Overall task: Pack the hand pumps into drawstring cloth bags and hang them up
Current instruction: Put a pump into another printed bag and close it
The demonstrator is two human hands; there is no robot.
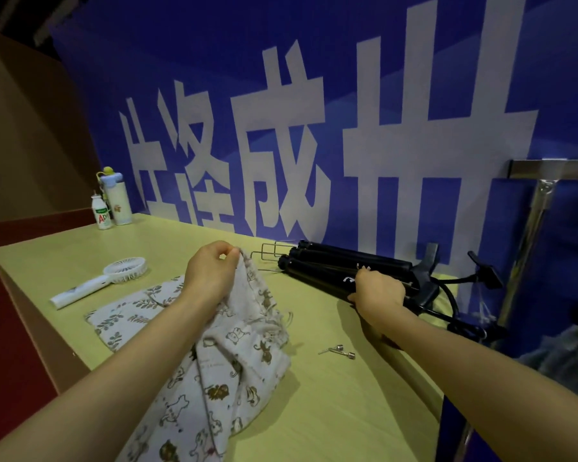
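The black hand pumps [351, 266] lie bundled at three o'clock on the table [331, 405] — handles partly hidden behind the right hand [377, 291], which grasps the nearest barrel. At nine o'clock, the left hand [211, 273] pinches the animal-print bag [234, 361] — its lower end cut off.

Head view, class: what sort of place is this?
Probably a stall or event packing table: a large blue banner backs it, with black hand pumps and drawstring cloth bags laid out.
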